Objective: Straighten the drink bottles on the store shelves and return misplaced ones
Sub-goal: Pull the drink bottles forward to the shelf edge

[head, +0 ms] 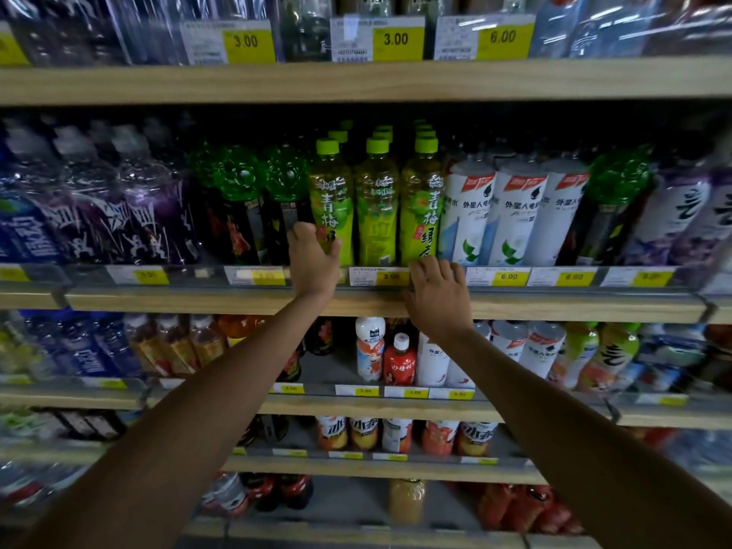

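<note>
Retail shop, drinks aisle. Long wood-edged shelf board [158, 303] fronted by white-and-yellow paper price tags [509, 277] marked 6.00 and 3.00; standing on it, ranked green-capped plastic tea bottles [376, 208]; below it, more tiered boards of bottled drinks [370, 350].

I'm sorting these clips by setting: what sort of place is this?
Most likely a supermarket or convenience store drinks aisle: tiered wooden shelves, rows of bottled drinks like the green tea bottles, and yellow price tags on the shelf edges.

You can read 3.00, 3.00 and 6.00 on the yellow price tags [245, 41] along the top shelf's [356, 79] front edge, 青梅 on the green-capped bottles [332, 208], and 外星人 on the white bottles [515, 215] beside them.
</note>
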